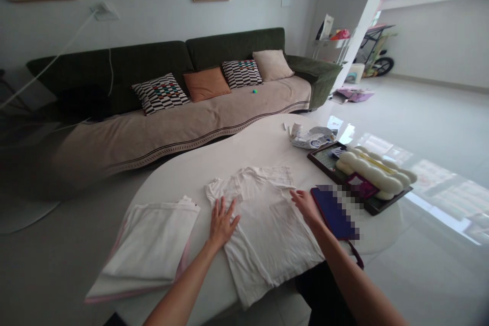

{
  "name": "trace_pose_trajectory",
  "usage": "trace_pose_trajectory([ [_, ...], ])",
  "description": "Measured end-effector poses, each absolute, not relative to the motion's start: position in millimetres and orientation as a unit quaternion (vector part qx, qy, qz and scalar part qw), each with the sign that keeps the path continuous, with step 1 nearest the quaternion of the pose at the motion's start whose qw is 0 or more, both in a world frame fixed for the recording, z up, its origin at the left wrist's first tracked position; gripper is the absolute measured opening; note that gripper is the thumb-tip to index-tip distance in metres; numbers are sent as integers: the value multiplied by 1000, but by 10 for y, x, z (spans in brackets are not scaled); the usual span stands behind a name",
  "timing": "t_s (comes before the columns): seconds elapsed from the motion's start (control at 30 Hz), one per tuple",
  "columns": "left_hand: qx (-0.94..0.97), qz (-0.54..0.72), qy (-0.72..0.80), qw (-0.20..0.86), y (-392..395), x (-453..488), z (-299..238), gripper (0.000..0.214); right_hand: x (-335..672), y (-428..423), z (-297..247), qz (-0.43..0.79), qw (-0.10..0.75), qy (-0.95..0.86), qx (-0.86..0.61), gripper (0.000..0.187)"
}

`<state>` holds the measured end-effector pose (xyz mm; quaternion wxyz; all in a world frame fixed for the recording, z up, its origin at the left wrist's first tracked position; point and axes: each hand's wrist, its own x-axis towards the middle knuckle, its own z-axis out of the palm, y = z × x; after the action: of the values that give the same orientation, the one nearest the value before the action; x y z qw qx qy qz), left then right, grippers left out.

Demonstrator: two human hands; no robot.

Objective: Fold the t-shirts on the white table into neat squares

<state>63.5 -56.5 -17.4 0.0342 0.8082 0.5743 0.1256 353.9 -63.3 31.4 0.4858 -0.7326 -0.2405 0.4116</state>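
A white T-shirt [267, 224] lies spread on the white table [252, 142], slightly wrinkled, its lower edge hanging over the near side. My left hand [222, 222] rests on the shirt's left part with fingers spread. At the shirt's right edge is my right hand [305, 205], its fingers extended and partly bent near the fabric; I see nothing held in it. To the left sits a folded white cloth with pink edging [153, 239]. Just right of my right hand lies a dark blue, red-edged flat case [332, 214], partly blurred out.
A dark tray [376, 206] on the right bears a cream, puffy tissue holder [374, 170]. Behind it are a crumpled plastic package [315, 137] and a small white roll [296, 130]. A green sofa [237, 43] with several cushions stands beyond the table.
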Motion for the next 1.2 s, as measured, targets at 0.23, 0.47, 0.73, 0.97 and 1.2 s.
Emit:
trace_pose_trajectory([
  [0.23, 801, 125, 586, 9, -607, 646, -248, 57, 3640, -15, 199, 443, 440, -146, -768, 27],
  [0.47, 798, 136, 587, 30, -630, 642, -215, 54, 3267, 123, 334, 373, 454, -276, -760, 29],
  [0.73, 644, 290, 648, 285, -411, 563, -218, 40, 2275, -377, 511, 391, 404, -622, -545, 31],
  [0.97, 546, 283, 712, 339, 67, 431, -47, 44, 2983, -1351, 198, 168, 265, -724, -614, 39],
  [1.2, 533, 234, 740, 337, 351, 705, 51, 23, 3398, -1859, 95, 100, 141, -688, -705, 11],
])
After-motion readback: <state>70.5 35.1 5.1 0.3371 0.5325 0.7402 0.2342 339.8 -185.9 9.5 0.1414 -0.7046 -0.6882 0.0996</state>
